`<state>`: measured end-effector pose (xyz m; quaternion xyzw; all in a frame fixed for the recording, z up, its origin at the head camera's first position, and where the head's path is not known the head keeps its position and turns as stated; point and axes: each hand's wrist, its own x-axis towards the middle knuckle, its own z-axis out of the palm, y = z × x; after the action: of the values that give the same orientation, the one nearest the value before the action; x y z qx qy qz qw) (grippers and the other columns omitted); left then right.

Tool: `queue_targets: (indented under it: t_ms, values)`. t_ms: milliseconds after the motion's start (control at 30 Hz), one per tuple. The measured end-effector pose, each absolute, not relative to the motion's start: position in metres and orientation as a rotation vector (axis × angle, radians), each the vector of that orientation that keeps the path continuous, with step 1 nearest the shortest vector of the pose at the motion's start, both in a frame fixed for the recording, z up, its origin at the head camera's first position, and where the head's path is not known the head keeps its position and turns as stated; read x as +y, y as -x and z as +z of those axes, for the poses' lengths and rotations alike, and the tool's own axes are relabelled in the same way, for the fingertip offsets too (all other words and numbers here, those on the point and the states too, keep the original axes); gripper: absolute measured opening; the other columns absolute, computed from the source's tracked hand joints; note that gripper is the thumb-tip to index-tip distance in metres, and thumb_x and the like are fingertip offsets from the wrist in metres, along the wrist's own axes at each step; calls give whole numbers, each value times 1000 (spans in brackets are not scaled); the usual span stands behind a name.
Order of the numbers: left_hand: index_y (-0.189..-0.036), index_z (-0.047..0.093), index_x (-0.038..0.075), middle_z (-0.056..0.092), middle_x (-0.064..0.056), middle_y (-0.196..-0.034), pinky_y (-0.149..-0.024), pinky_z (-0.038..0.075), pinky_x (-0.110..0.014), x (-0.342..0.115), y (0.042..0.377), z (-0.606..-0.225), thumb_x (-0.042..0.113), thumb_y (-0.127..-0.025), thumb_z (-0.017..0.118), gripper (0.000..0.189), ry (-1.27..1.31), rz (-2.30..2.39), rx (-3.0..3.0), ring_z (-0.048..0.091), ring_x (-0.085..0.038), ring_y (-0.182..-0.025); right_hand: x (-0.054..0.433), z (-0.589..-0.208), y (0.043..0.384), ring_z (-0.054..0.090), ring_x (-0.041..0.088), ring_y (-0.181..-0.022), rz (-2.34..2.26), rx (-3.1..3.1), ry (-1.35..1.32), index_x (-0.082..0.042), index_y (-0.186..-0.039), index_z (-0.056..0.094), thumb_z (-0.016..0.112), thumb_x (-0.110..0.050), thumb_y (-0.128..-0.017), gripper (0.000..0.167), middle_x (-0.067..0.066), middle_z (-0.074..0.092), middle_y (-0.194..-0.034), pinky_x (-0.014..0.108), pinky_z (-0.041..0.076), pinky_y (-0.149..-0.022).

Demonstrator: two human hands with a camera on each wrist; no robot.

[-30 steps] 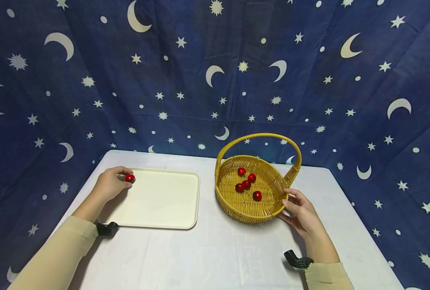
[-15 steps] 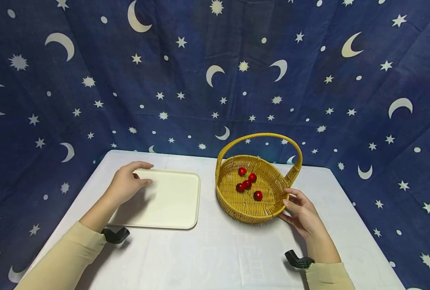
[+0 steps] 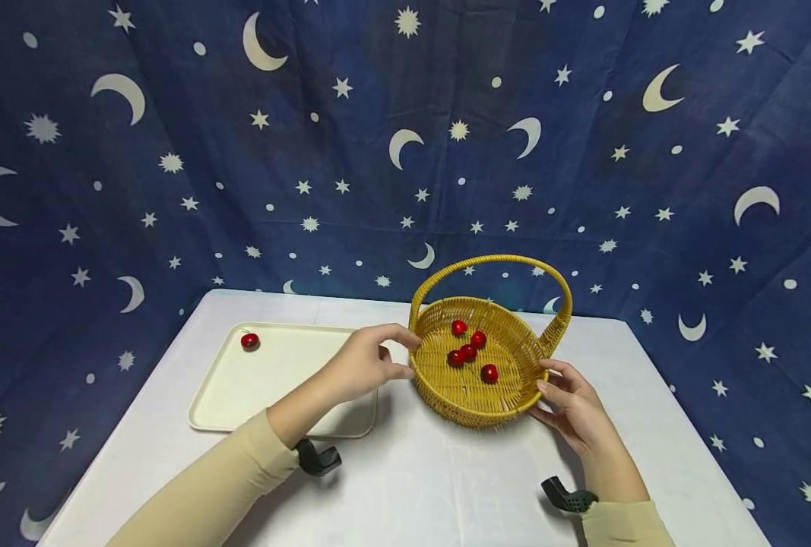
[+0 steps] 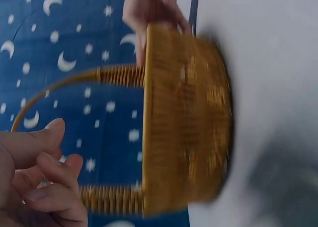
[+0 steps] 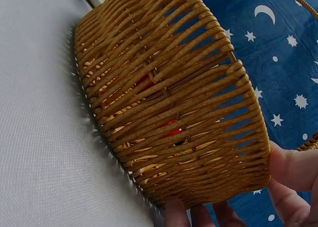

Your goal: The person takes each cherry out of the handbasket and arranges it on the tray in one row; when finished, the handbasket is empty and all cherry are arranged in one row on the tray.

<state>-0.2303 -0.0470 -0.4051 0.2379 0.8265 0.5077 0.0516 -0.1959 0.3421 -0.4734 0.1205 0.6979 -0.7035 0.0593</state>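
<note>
A yellow-brown wicker basket with a tall handle stands on the right half of the table, several red cherries lying loose inside. My right hand grips its right rim, thumb on the edge and fingers against the outer wall, as the right wrist view also shows. At the basket's left rim is my left hand, thumb and fingers apart with nothing between them. In the left wrist view its relaxed fingers appear apart from the basket wall. One cherry lies at the far left of a cream tray.
The tray sits left of the basket on a white-covered table, partly hidden under my left forearm. A dark blue curtain with moons and stars rises behind and along both sides.
My left hand has let go of the cherry at the tray's far left and swung right, over the tray, to the basket's left rim. My right hand stays on the basket.
</note>
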Motion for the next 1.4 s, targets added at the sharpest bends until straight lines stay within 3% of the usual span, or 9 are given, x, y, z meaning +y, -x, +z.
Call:
queue_targets:
  t_ms: [133, 233, 333, 567, 767, 933, 1167, 1400]
  values:
    - [-122, 76, 17, 78, -1, -123, -86, 57, -36, -9, 234, -409, 5, -88, 87, 38, -847, 1447, 2493, 70, -21, -95, 340, -473, 197, 61, 23, -126, -2131, 2122, -346, -21, -150, 53, 62, -9, -108, 45, 8, 45, -145, 44, 63, -96]
    - [-122, 76, 15, 77, -3, -122, -104, 54, -41, 16, 241, -416, 5, -89, 86, 36, -869, 1399, 2462, 69, -28, -122, 340, -474, 198, 61, 23, -126, -2130, 2118, -344, -22, -148, 54, 62, -9, -108, 44, 8, 45, -145, 44, 63, -96]
    - [-124, 75, 13, 76, -7, -124, -107, 54, -40, 38, 250, -422, 6, -90, 86, 37, -851, 1366, 2419, 68, -31, -127, 341, -474, 197, 61, 22, -124, -2130, 2106, -351, -23, -148, 54, 62, -8, -108, 44, 8, 45, -144, 44, 63, -96]
    - [-134, 73, 13, 76, -3, -131, -112, 53, -35, 82, 268, -435, 11, -93, 84, 42, -874, 1209, 2425, 68, -23, -130, 344, -475, 195, 63, 18, -121, -2129, 2109, -346, -24, -147, 55, 63, -9, -108, 42, 6, 47, -142, 44, 63, -96]
    - [-131, 78, 20, 75, 3, -135, -114, 50, -29, 107, 274, -448, 8, -99, 75, 34, -948, 969, 2540, 65, -14, -133, 347, -475, 193, 63, 17, -122, -2123, 2117, -318, -24, -147, 55, 63, -11, -108, 42, 6, 46, -146, 43, 63, -95]
    - [-131, 79, 22, 75, 7, -136, -114, 49, -25, 114, 278, -456, 5, -97, 75, 39, -998, 814, 2566, 65, -9, -131, 347, -474, 192, 64, 17, -122, -2127, 2116, -302, -24, -147, 55, 64, -11, -108, 42, 6, 45, -146, 41, 64, -94]
    - [-120, 82, 21, 79, 6, -114, -96, 55, -23, 114, 283, -459, 4, -93, 79, 32, -961, 763, 2541, 69, -8, -103, 346, -473, 194, 65, 16, -121, -2138, 2114, -287, -22, -148, 54, 63, -12, -108, 42, 7, 45, -146, 41, 64, -93]
    - [-115, 79, 22, 75, 7, -102, -92, 54, -25, 113, 281, -460, 14, -94, 83, 23, -964, 730, 2584, 64, -7, -95, 343, -476, 195, 66, 15, -121, -2154, 2102, -299, -23, -148, 54, 64, -12, -108, 42, 7, 46, -146, 42, 64, -95]
